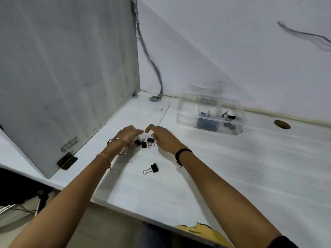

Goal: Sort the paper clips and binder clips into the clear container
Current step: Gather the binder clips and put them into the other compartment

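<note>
Three black binder clips [144, 142] lie bunched on the white desk [232, 172], just below both hands. My left hand [128, 134] hovers over the left clip with fingers curled; whether it grips anything is hidden by blur. My right hand [162, 136] hangs over the right side of the bunch, fingers apart and empty. A fourth black binder clip [151, 168] lies alone nearer to me. The clear container [184, 115] stands at the back right, split into compartments that hold dark clips.
A grey partition panel [68, 68] walls off the left side. A cable [152, 59] drops into a desk hole at the back corner. Another round hole [282, 124] is right of the container. The desk's front edge runs diagonally below my arms.
</note>
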